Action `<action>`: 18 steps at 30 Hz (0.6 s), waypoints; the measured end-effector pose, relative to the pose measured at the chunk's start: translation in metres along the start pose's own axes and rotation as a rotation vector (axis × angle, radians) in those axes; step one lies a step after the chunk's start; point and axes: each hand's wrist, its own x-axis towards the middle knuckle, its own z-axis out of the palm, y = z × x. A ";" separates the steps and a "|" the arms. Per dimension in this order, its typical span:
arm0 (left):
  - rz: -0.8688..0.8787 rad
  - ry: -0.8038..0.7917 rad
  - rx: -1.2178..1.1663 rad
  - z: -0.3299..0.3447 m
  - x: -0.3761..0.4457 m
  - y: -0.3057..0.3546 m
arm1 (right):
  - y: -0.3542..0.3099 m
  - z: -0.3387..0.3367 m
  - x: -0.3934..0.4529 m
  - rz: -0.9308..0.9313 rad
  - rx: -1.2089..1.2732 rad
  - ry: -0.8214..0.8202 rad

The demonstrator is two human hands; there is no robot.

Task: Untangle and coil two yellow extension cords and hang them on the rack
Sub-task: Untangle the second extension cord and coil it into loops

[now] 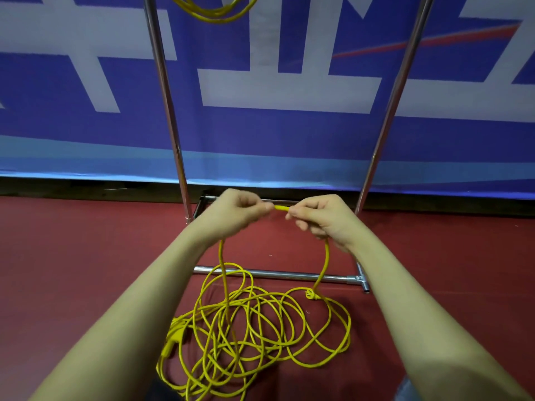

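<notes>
Both forearms reach forward; left hand [236, 211] and right hand [321, 215] (close together) each pinched in a tight grip.

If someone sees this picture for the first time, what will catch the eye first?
First, the loose tangle of bright yellow extension cord on the dark red floor, at bottom centre. Above it, the left hand and right hand pinch a short stretch of it, before the shiny metal rack and the blue-and-white banner.

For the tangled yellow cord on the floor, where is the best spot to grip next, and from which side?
Grip the tangled cord on its free strand just above the plug, coming from the right with the right hand. That end hangs clear of the pile's crossed loops.
</notes>
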 end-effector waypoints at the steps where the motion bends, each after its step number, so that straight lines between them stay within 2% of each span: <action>1: 0.005 0.074 -0.022 -0.002 0.002 -0.001 | 0.003 -0.002 0.000 0.021 0.008 -0.014; 4: -0.016 0.275 -0.102 -0.015 0.004 -0.009 | 0.019 -0.015 -0.005 0.117 -0.001 0.004; 8: -0.098 0.364 -0.068 -0.035 0.004 -0.030 | 0.038 -0.035 -0.009 0.123 -0.024 0.241; 10: -0.152 0.308 0.001 -0.038 0.004 -0.040 | 0.041 -0.038 -0.008 0.089 0.008 0.370; 12: -0.205 0.198 0.011 -0.033 0.004 -0.040 | 0.037 -0.037 -0.007 0.029 0.069 0.419; 15: -0.177 0.120 -0.123 -0.023 0.002 -0.027 | 0.019 -0.034 -0.005 -0.031 0.093 0.356; 18: -0.036 0.089 -0.173 -0.013 0.003 -0.009 | 0.001 -0.021 -0.004 -0.036 0.017 0.212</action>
